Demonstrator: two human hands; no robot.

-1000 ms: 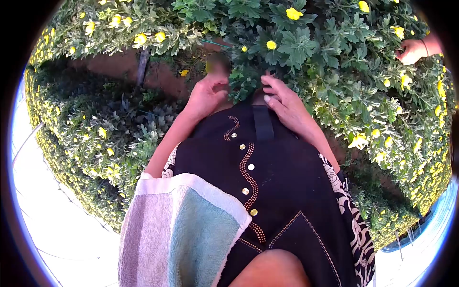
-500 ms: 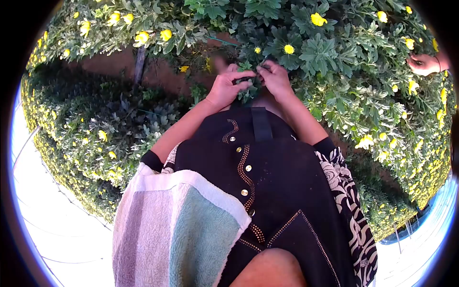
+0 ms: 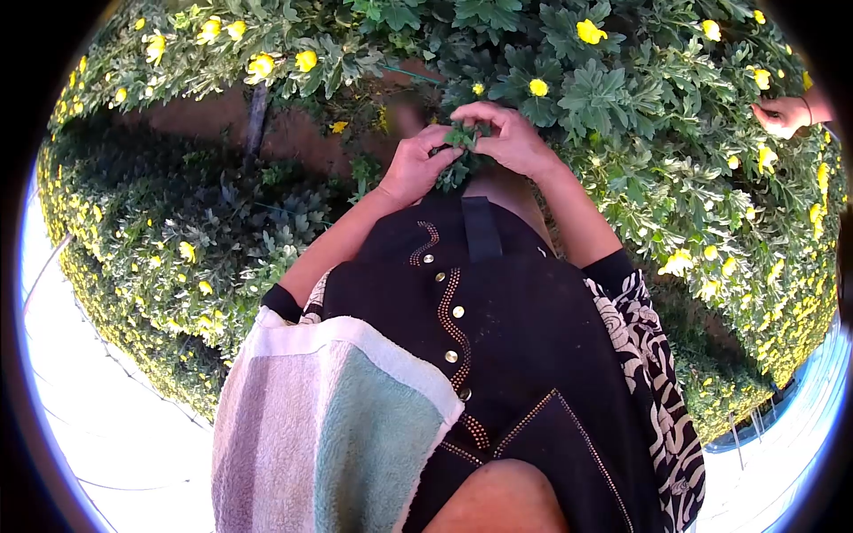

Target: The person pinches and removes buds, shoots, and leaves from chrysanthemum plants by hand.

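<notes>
At the top centre, in front of my waist, both my hands are at a green leafy chrysanthemum sprig (image 3: 461,138). My left hand (image 3: 416,166) is closed around its left side, thumb and fingers pressed together on the leaves. From the right, my right hand (image 3: 511,140) curves over the sprig with a bent index finger, its thumb against the leaves; the fingertips are partly hidden by foliage. More leaves hang just below the hands. Close to the right hand, a small yellow bloom (image 3: 538,87) stands on the plants.
Dense chrysanthemum plants (image 3: 604,98) with yellow flowers surround me. A wooden stake (image 3: 257,120) stands at the left by bare soil (image 3: 204,124). At the far right, another person's hand (image 3: 782,116) reaches into the plants. A striped towel (image 3: 373,426) hangs over my front.
My right hand has turned, its index finger now lifted and arched over the sprig. My left hand stays on the leaves. The other person's hand has shifted slightly left.
</notes>
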